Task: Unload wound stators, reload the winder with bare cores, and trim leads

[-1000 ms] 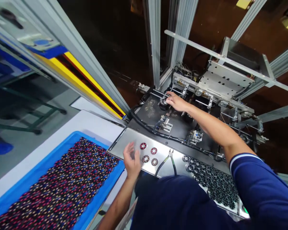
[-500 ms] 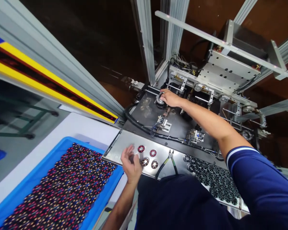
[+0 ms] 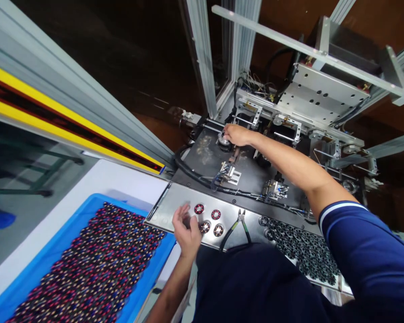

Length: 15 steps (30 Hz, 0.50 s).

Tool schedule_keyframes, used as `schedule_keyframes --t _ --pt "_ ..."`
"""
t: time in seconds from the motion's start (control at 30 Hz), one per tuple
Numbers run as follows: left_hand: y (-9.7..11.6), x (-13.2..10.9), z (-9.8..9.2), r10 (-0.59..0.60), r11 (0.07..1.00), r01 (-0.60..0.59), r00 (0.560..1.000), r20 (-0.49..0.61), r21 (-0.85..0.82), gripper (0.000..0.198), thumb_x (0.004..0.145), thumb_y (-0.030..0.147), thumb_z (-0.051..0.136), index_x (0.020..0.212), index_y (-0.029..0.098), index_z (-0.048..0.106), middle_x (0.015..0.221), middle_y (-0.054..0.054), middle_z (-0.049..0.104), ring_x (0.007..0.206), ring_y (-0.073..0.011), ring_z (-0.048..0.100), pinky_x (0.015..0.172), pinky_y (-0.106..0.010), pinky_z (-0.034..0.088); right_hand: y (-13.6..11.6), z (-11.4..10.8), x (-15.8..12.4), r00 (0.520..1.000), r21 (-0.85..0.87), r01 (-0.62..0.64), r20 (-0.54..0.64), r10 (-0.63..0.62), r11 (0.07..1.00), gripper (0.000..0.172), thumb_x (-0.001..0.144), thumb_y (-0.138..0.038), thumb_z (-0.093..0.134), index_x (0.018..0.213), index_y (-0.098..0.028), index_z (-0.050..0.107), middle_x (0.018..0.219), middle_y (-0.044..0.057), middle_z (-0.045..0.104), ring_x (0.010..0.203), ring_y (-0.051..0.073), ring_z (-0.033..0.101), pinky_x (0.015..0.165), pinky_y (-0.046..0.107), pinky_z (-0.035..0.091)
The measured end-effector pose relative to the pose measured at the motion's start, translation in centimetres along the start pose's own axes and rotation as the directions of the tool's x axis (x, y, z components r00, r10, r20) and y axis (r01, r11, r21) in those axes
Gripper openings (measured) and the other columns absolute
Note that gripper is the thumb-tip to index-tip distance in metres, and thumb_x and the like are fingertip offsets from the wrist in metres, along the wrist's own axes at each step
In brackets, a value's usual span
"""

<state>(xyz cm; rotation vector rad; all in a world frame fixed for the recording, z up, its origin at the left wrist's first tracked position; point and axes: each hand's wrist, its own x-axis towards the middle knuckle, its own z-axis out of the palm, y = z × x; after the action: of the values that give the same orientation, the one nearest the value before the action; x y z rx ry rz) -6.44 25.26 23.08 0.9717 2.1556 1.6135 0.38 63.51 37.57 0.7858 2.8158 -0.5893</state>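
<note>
My right hand (image 3: 236, 134) reaches far into the machine and is closed on a small round metal part (image 3: 223, 141) sitting on the black base plate (image 3: 208, 152). My left hand (image 3: 186, 229) hovers over the steel shelf (image 3: 175, 202) with fingers loosely curled, right beside several red wound stator discs (image 3: 208, 220). Nothing shows in its fingers.
A blue tray (image 3: 70, 264) full of wound stators lies at lower left on a white table. Black-handled pliers (image 3: 236, 226) lie on the steel shelf, with a heap of black ring parts (image 3: 299, 251) to the right. Aluminium frame posts and a perforated metal carriage (image 3: 319, 94) stand behind.
The view shifted slightly. My left hand moved a little nearer the red discs; my right hand stays on the round part.
</note>
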Motion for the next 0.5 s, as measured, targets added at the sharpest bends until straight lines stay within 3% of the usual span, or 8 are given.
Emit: schedule_keyframes --t 0.3,0.5 --pt "-0.3 0.0 0.0 0.026 0.999 -0.026 1.000 -0.005 0.019 0.056 0.097 0.037 0.054 0.145 0.014 0.039 0.135 -0.023 0.059 0.123 -0.0284 0.061 0.103 -0.047 0.048 -1.1 -0.1 0.0 0.995 -0.104 -0.091 0.021 0.094 0.990 0.023 0.096 -0.023 0.057 0.099 -0.007 0.073 0.114 0.017 0.072 0.101 0.021 0.068 0.085 0.026 0.048" --pt "-0.2 0.0 0.0 0.033 0.999 -0.033 0.999 -0.003 0.030 0.056 0.096 0.037 0.055 0.145 0.014 0.039 0.134 -0.024 0.060 0.124 -0.0286 0.061 0.102 -0.047 0.048 -0.2 1.0 0.2 0.997 -0.077 -0.078 -0.024 0.076 0.994 0.022 0.096 -0.024 0.058 0.091 -0.010 0.076 0.095 0.011 0.076 0.092 0.020 0.070 0.082 0.026 0.049"
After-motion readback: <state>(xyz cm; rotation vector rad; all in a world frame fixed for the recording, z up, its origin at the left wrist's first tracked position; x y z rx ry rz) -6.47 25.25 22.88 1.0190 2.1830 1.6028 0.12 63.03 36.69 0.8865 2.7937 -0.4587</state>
